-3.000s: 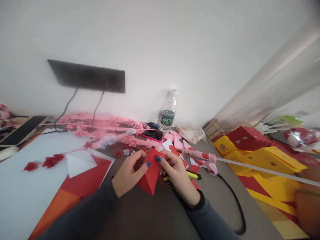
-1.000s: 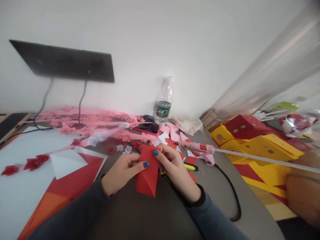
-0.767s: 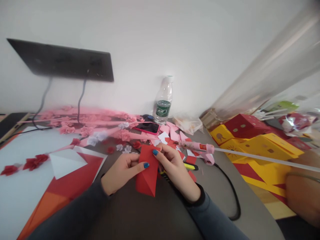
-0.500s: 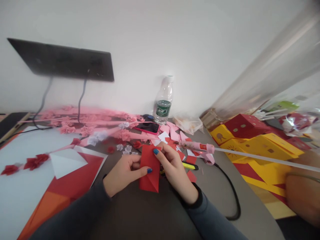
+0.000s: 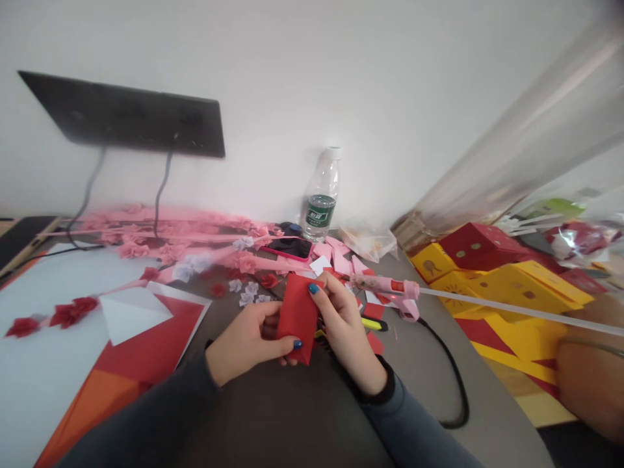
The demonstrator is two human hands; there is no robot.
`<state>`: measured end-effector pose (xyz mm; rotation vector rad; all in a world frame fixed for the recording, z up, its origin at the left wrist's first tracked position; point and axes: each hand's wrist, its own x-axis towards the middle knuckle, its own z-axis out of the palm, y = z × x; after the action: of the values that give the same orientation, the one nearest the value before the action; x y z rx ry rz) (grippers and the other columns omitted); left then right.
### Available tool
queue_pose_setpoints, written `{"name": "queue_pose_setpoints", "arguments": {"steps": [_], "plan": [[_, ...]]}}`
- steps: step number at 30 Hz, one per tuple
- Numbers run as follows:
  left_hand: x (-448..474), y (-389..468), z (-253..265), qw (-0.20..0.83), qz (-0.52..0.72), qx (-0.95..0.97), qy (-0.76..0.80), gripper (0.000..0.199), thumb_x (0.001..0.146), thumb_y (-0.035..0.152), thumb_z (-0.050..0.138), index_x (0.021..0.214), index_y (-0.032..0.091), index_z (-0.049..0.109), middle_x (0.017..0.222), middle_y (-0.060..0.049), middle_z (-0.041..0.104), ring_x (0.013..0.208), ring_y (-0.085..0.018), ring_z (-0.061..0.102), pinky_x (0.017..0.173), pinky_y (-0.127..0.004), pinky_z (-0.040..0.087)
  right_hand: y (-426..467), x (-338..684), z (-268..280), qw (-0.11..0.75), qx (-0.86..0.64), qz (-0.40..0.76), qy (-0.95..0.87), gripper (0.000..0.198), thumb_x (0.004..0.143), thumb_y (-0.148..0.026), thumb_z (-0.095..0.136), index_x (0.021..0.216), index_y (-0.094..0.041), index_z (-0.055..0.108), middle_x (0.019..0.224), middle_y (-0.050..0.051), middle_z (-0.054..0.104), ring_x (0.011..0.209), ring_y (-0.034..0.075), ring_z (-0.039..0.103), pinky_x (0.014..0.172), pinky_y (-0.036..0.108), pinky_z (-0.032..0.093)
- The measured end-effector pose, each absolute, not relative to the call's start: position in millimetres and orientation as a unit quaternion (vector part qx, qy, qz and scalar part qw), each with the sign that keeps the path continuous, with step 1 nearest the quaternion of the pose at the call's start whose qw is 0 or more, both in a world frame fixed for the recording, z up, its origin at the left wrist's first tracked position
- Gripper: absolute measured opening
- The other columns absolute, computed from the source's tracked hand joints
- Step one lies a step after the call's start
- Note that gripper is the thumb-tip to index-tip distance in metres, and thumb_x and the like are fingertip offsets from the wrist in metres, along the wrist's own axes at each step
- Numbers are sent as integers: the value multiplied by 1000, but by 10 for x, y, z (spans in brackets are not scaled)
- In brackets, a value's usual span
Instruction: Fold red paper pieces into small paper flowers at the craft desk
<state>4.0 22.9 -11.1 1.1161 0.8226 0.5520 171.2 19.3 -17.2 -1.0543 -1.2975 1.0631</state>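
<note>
A folded piece of red paper is held up between both hands over the table's near side. My left hand grips its lower left part, thumb across the front and fingers behind. At its upper right edge, my right hand pinches the paper between thumb and fingers. Just past the right hand lie a yellow utility knife and red and pink paper pieces. A pink glue gun with a long white glue stick in its back rests to the right.
Pink stems with paper flowers spread along the wall. Behind the hands stands a water bottle, near a phone. White and red sheets lie left. Yellow and red boxes and another person's arm are at right.
The red paper's lower end has swung up and tilted slightly. My left thumb has slid lower along it, and left fingertips now show beneath. The right hand keeps its pinch.
</note>
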Motion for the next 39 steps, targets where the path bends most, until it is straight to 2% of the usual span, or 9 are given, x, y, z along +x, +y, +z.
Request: {"name": "queue_pose_setpoints", "arguments": {"steps": [4, 10, 17, 23, 25, 28, 30, 35, 39], "plan": [[88, 188, -145, 708, 277, 532, 374, 33, 71, 17, 71, 102, 11, 62, 81, -5, 72, 65, -16, 67, 62, -28, 55, 152, 1650, -190, 557, -467, 419, -544, 29, 98, -38, 47, 74, -23, 42, 67, -4, 40, 58, 13, 36, 54, 25, 32], [230, 96, -208, 631, 350, 573, 388, 47, 69, 11, 65, 115, 14, 58, 109, -9, 71, 98, -24, 67, 86, -33, 54, 83, 1553, -227, 548, -530, 330, -557, 24, 100, -35, 40, 79, -23, 43, 70, -3, 43, 62, 15, 41, 59, 28, 35], [302, 9, -239, 615, 377, 564, 402, 54, 71, 12, 64, 124, 15, 55, 114, -10, 70, 98, -24, 66, 87, -34, 53, 72, 1534, -242, 534, -516, 298, -600, 20, 101, -28, 37, 82, -24, 43, 69, -3, 44, 59, 15, 41, 57, 28, 33], [174, 53, -188, 540, 352, 661, 384, 17, 84, 22, 58, 98, 15, 65, 92, -7, 71, 84, -22, 65, 77, -30, 52, 78, 1570, -231, 519, -513, 308, -610, 19, 99, -26, 39, 81, -24, 42, 66, -4, 40, 56, 14, 38, 55, 28, 31], [117, 91, -168, 520, 387, 659, 382, 21, 92, 32, 51, 91, 16, 64, 87, -6, 69, 81, -20, 62, 78, -28, 50, 73, 1578, -225, 508, -506, 312, -623, 18, 99, -24, 39, 81, -23, 43, 67, -4, 41, 58, 15, 39, 56, 28, 31], [50, 155, -148, 456, 413, 661, 429, 35, 96, 40, 43, 73, 18, 57, 65, 0, 56, 62, -15, 51, 63, -25, 43, 54, 1572, -217, 483, -498, 308, -651, 18, 98, -21, 39, 81, -23, 44, 70, -3, 45, 62, 15, 41, 59, 29, 32], [30, 186, -137, 424, 413, 665, 455, 36, 96, 40, 45, 67, 19, 51, 58, 3, 46, 54, -13, 42, 56, -24, 36, 40, 1563, -212, 471, -498, 304, -661, 19, 98, -20, 39, 80, -23, 43, 70, -3, 45, 61, 15, 42, 59, 29, 32], [35, 199, -132, 429, 417, 663, 450, 37, 96, 42, 43, 66, 20, 45, 57, 4, 41, 53, -12, 38, 53, -24, 30, 41, 1554, -206, 475, -493, 318, -656, 19, 99, -23, 38, 81, -23, 43, 69, -3, 43, 60, 15, 41, 58, 28, 32], [50, 189, -155, 476, 393, 658, 431, 40, 96, 45, 42, 68, 18, 49, 60, 3, 42, 55, -12, 38, 52, -24, 30, 61, 1558, -221, 487, -488, 334, -643, 19, 100, -24, 38, 82, -23, 44, 70, -3, 43, 62, 15, 41, 59, 29, 32]]}}
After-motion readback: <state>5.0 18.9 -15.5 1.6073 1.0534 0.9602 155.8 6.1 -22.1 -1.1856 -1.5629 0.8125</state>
